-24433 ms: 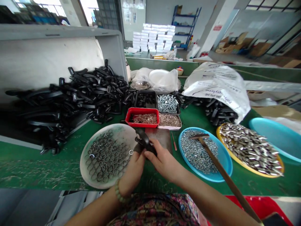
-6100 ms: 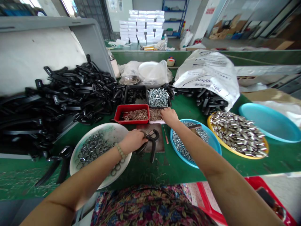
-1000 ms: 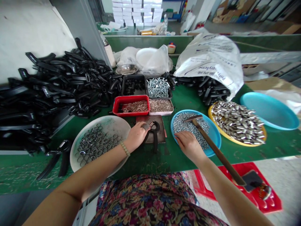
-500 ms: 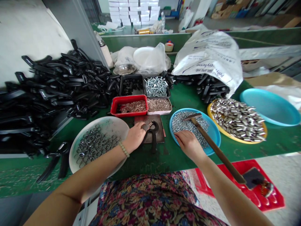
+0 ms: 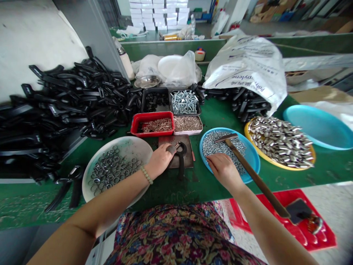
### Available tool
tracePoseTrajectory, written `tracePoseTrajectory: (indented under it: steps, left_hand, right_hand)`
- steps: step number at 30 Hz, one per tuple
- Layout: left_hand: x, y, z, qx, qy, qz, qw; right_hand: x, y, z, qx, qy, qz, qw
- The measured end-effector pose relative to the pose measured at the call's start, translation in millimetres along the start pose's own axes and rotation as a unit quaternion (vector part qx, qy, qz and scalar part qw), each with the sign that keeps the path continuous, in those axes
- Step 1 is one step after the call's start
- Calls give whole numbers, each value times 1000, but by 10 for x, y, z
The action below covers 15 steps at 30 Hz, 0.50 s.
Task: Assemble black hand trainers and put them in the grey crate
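change: hardly any; my hands stay where they were.
left hand [image 5: 159,161]: fingers [image 5: 167,150] pressed together at the head of the black pliers [image 5: 181,168], with what looks like a grey ring [image 5: 171,149] at the tips; I cannot tell if they pinch it.
right hand [image 5: 224,169]: fingers [image 5: 212,159] loosely curled, tips among the nuts [image 5: 220,145]; I cannot tell if they pinch one.
black pliers: lying on the metal plate [image 5: 165,141] on the table [image 5: 176,195], between the white plate [image 5: 135,145] and the blue plate [image 5: 257,156].
hammer [image 5: 256,182]: lying across the blue plate, just beside my right hand.
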<state>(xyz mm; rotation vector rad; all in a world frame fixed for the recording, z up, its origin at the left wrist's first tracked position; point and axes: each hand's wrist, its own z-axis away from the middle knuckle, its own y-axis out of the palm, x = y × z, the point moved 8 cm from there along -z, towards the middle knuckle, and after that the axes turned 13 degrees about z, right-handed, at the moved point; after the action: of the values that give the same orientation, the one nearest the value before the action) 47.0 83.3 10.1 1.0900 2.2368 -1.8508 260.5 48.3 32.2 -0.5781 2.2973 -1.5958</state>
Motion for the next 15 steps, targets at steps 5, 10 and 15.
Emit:
tracePoseTrajectory:
  steps: [5, 10, 15]
  left_hand:
    - [25, -120, 58, -20, -13, 45, 999]
    - [6, -155, 181, 21, -7, 95, 995]
    - [-36, -114, 251, 43, 26, 82, 995]
  right_hand:
    - [-873, 44, 137, 47, 205, 186, 960]
    - [-1082, 148, 23, 117, 186, 235, 947]
    - [-4, 65, -360, 62, -50, 141, 987]
